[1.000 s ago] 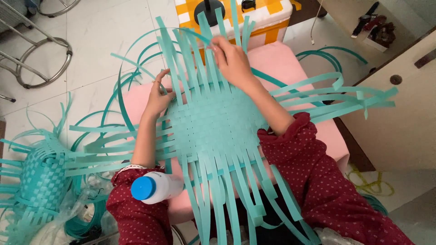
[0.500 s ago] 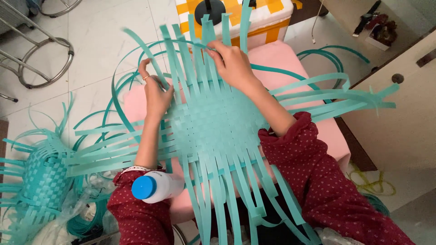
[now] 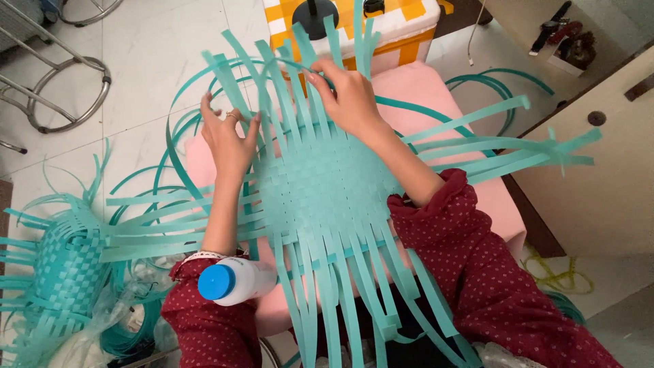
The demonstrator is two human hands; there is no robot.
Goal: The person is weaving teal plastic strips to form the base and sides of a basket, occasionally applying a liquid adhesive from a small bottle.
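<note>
Nearest the camera, a white bottle with a blue cap (image 3: 231, 281) is lying on its side against the dark red sleeve (image 3: 204, 320) of the left arm, probably parked there within easy reach. Just beyond it, the woven teal mat (image 3: 327, 191) is resting flat on a pink cushioned worktop (image 3: 436, 88), its tight checkered centre squarely in front of the person and loose strips (image 3: 490, 146) fanning out on every side; lying flat likely keeps the weave square while the edges are being worked.

Left hand (image 3: 228, 140) is pressing down on the mat's left edge, fingers spread and slightly curled over the upright strips, not closed on any single one as far as the view shows. Right hand (image 3: 347, 95) is reaching to the far edge, palm down, fingers partly bent among the far strips; whether it is pinching one cannot be told. Hands are sitting apart, one at each side of the far end.

Left of the worktop, on the tiled floor (image 3: 150, 61), a partly woven teal basket (image 3: 65, 269) is lying. Farther off, a yellow-and-white box (image 3: 409, 27) is standing behind the worktop.
</note>
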